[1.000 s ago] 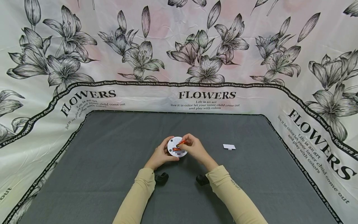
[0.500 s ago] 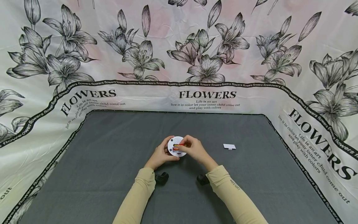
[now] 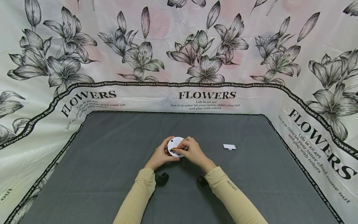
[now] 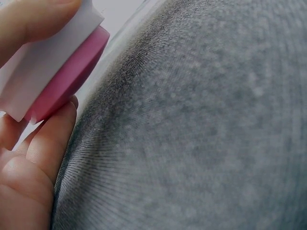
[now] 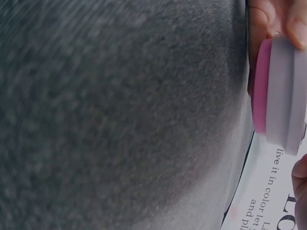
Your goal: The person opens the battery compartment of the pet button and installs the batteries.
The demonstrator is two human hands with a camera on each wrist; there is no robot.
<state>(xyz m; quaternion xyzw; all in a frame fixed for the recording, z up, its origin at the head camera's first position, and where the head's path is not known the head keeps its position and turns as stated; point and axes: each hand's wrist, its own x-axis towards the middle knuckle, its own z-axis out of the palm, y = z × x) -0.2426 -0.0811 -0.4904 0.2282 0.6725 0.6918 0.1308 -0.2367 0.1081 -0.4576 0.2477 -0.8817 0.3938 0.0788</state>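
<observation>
Bare hands at work above a grey worktop [image 3: 126, 140]: a person in pale yellow sleeves [image 3: 138, 196] grasps a round white device [image 3: 173, 143] in the left hand [image 3: 160, 155], thumb on its near side and fingers round its far side. The right hand [image 3: 194, 152] bends over the device's perforated face, thumb and fingertips pinching an orange-and-black battery [image 3: 173, 150] at the compartment; any lettering on the battery is too small to read. The device is held near the middle between the worktop's left and right edges, well short of the far edge. Both wrist views show a pink layer [image 4: 72, 72] along its underside. To the right, toward the worktop's right edge, lies a small white cover [image 3: 229, 146] with a tab on its near side.

Beyond the worktop's far and side edges runs a lily-patterned printed cloth [image 3: 156, 96]. It carries the word "FLOWERS" three times, at the far left corner, behind the far edge and along the right edge, each above the lines "Life is an art / live it in color let your inner child come out / and play with colors." A black band [image 3: 207, 84] repeats "flowers" in small white letters. Dark print on the right sleeve [image 3: 232, 185] is too small to make out with certainty.
</observation>
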